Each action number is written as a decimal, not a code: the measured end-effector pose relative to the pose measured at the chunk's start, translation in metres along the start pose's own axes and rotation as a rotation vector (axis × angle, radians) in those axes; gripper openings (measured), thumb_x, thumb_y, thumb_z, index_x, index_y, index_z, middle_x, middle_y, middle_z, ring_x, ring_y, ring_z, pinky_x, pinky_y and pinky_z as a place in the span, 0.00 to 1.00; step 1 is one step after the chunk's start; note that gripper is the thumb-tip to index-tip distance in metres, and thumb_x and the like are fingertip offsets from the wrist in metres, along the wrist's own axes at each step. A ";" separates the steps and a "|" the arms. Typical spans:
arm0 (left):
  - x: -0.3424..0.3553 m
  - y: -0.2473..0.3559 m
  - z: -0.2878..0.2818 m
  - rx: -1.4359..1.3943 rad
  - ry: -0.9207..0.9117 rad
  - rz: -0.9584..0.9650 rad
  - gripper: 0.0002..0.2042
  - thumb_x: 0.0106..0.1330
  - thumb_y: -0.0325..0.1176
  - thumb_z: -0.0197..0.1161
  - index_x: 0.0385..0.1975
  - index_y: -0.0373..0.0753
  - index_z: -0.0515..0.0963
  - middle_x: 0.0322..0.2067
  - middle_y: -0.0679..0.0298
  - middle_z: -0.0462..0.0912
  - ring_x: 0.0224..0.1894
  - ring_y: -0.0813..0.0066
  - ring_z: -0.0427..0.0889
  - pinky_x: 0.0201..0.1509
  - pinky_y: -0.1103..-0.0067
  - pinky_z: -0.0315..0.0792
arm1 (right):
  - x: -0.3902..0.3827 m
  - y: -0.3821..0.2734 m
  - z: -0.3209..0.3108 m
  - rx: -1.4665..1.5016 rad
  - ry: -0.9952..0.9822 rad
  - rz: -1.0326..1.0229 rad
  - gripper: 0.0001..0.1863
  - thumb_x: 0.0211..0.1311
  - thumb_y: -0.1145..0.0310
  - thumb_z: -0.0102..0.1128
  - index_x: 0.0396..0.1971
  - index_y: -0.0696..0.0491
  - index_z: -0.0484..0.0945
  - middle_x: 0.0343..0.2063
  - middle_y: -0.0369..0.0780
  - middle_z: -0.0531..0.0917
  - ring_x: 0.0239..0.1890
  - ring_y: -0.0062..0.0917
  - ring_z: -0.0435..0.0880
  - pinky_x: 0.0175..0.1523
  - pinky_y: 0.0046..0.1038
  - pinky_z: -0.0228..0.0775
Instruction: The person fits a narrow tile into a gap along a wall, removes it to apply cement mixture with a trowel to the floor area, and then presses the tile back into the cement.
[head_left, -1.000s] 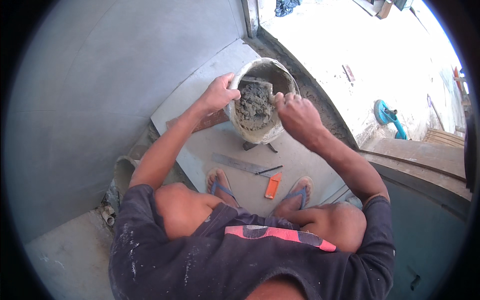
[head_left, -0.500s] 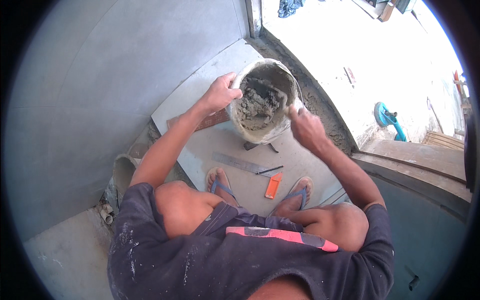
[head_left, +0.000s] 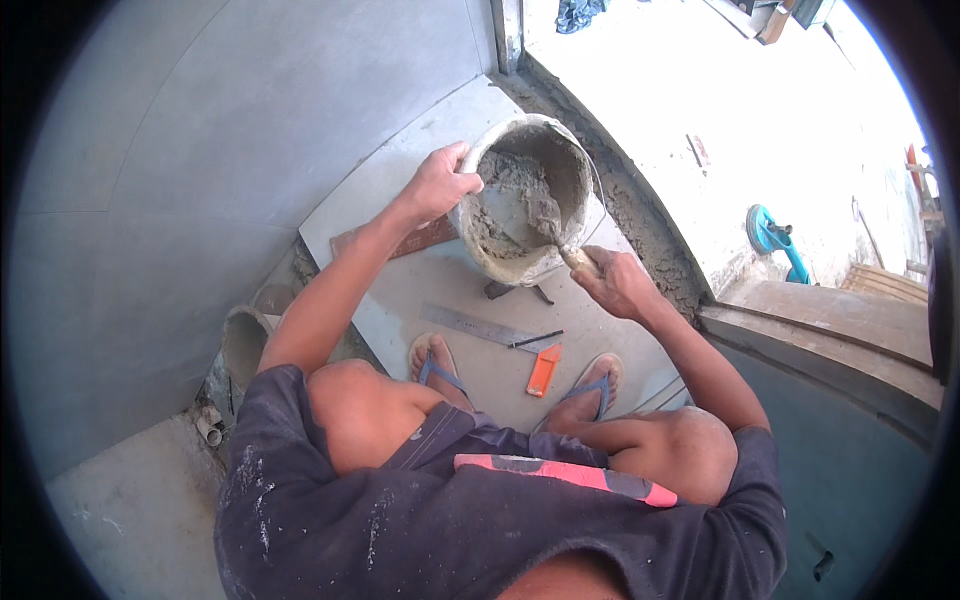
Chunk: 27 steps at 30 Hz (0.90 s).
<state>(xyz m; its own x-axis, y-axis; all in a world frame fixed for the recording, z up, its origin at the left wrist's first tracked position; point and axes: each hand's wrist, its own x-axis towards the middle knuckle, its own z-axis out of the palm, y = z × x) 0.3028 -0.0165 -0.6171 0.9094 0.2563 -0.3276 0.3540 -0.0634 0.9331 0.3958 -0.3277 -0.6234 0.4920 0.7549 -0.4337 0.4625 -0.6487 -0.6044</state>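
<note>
Shirt and knees: I am looking down past a dark shirt (head_left: 480, 540) and two bent knees; the person is squatting.
Sandals: blue-strapped flip-flops (head_left: 440, 372) are standing on a large pale tile (head_left: 395, 305).
Try square: its orange handle (head_left: 543, 370) is lying between the feet, and a dark pencil (head_left: 537, 339) is resting across its metal blade.
Right hand: this hand (head_left: 622, 287) is closing around the handle of a trowel (head_left: 580, 262), whose far end is reaching into the bucket.
Left hand: this hand (head_left: 440, 185) is clamping the bucket's left rim, well apart from the right.
Bucket: the mortar-crusted bucket (head_left: 568, 165) is tilting its mouth toward me, beyond the feet and between the hands.
Mortar: grey mortar (head_left: 515, 178) is clinging inside; I am judging the step in hand as working or scooping it. How much the blade is carrying, I cannot tell.
Next stroke: to my mind it is calling for a firm left hold on the rim and a level blade clearing the lip.
Board: a reddish-brown board (head_left: 430, 237) is lying behind the left forearm.
Doorway: rough mortar (head_left: 640, 220) is running along the edge; beyond it, a turquoise suction lifter (head_left: 768, 230) is lying in glare.
</note>
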 end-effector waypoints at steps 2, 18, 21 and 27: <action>0.003 -0.005 -0.006 0.050 -0.007 -0.006 0.08 0.59 0.21 0.59 0.38 0.33 0.74 0.32 0.69 0.75 0.34 0.83 0.73 0.40 0.81 0.71 | 0.007 0.008 0.008 -0.080 0.060 -0.007 0.23 0.63 0.55 0.59 0.51 0.56 0.81 0.33 0.54 0.85 0.37 0.48 0.85 0.46 0.44 0.75; -0.009 0.005 0.005 -0.008 -0.006 0.003 0.12 0.57 0.23 0.61 0.42 0.31 0.76 0.34 0.64 0.79 0.36 0.79 0.76 0.44 0.77 0.73 | 0.014 0.005 -0.005 -0.357 0.228 0.076 0.20 0.63 0.59 0.57 0.46 0.60 0.74 0.29 0.56 0.84 0.34 0.48 0.87 0.42 0.48 0.77; -0.006 -0.005 0.000 0.002 0.003 -0.009 0.12 0.57 0.23 0.61 0.41 0.31 0.76 0.33 0.64 0.79 0.36 0.79 0.76 0.43 0.77 0.74 | 0.020 0.020 0.026 -0.109 0.215 0.038 0.23 0.63 0.59 0.57 0.48 0.63 0.75 0.30 0.58 0.83 0.37 0.49 0.87 0.46 0.46 0.78; -0.001 -0.020 -0.005 0.063 0.005 0.029 0.11 0.57 0.24 0.62 0.40 0.31 0.76 0.32 0.65 0.78 0.35 0.79 0.75 0.42 0.78 0.73 | 0.025 0.010 0.046 0.584 -0.033 0.267 0.22 0.64 0.58 0.60 0.50 0.60 0.79 0.24 0.43 0.82 0.21 0.29 0.83 0.27 0.32 0.76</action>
<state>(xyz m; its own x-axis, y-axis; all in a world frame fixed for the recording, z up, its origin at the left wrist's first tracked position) 0.2940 -0.0106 -0.6351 0.9184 0.2578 -0.3002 0.3411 -0.1314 0.9308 0.3787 -0.3106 -0.6708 0.5074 0.5832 -0.6343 -0.1552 -0.6622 -0.7330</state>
